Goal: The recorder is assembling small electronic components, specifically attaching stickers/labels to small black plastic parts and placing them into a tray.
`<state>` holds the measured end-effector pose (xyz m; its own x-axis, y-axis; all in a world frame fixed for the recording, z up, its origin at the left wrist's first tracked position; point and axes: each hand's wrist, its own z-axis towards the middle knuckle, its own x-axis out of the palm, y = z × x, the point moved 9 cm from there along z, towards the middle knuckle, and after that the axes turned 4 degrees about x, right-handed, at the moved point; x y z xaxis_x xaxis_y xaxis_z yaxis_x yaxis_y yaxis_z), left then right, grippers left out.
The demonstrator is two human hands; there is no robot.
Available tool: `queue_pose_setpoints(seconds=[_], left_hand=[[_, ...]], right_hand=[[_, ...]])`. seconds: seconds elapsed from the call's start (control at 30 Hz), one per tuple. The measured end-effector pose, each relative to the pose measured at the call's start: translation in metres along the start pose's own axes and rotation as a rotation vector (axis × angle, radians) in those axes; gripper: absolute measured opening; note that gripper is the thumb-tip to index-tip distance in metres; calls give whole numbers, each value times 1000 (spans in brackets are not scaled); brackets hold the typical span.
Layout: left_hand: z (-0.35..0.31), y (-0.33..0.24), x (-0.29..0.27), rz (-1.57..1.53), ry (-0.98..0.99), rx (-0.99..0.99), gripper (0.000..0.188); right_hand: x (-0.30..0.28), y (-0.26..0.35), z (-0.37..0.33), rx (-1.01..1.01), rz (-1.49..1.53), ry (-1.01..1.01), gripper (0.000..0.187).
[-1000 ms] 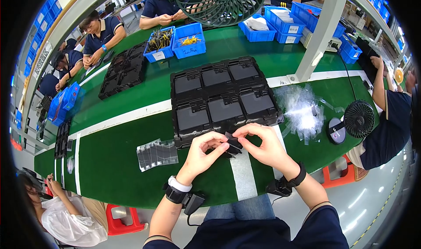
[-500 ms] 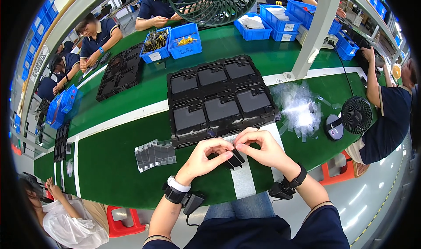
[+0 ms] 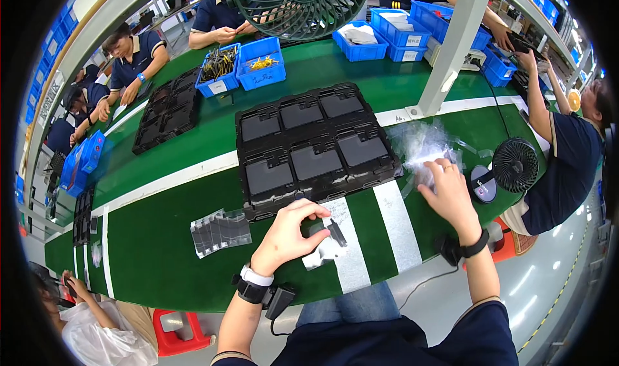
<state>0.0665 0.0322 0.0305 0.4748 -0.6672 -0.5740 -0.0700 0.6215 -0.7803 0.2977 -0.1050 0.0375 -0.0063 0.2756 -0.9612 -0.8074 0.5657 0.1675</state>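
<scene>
My left hand (image 3: 288, 236) is curled near the front of the bench, its thumb and fingers pinching a small dark part (image 3: 336, 233) with a flat black face. Just below that part shows a whitish sheet or glare patch (image 3: 322, 255); which of the two I cannot tell. Off to the right, my right hand (image 3: 449, 195) hovers over a heap of clear film pieces (image 3: 419, 144), thumb and fingers apart. Whether a bit of film clings to its fingertips is too hard to see. Beyond the left hand lies a black tray (image 3: 293, 144) with several dark flat panels in its pockets.
A strip sheet of dark stickers (image 3: 220, 231) lies left of my hand. A small black fan (image 3: 516, 165) stands at the right, and a larger fan (image 3: 300, 2) hangs overhead. Blue bins (image 3: 261, 69) line the far side, near a grey post (image 3: 454, 50). Co-workers sit around the bench.
My hands were together over the dark part; now the right hand has gone off right to the film heap. The left stays by the part, and the whitish patch has come into view.
</scene>
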Motion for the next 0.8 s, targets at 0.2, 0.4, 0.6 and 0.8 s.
queue_pose_setpoints(seconds=[0.2, 0.4, 0.6, 0.8], left_hand=[[-1, 4, -2, -45, -15, -45, 23], [1, 7, -11, -56, -175, 14, 21], [0, 12, -16, -71, -198, -44, 20], [-1, 17, -25, -38, -265, -40, 18]], right_hand=[[7, 41, -23, -249, 188, 189, 33], [-7, 48, 36, -300, 228, 83, 35], [60, 86, 135, -376, 294, 185, 44], [113, 106, 192, -273, 105, 214, 48]])
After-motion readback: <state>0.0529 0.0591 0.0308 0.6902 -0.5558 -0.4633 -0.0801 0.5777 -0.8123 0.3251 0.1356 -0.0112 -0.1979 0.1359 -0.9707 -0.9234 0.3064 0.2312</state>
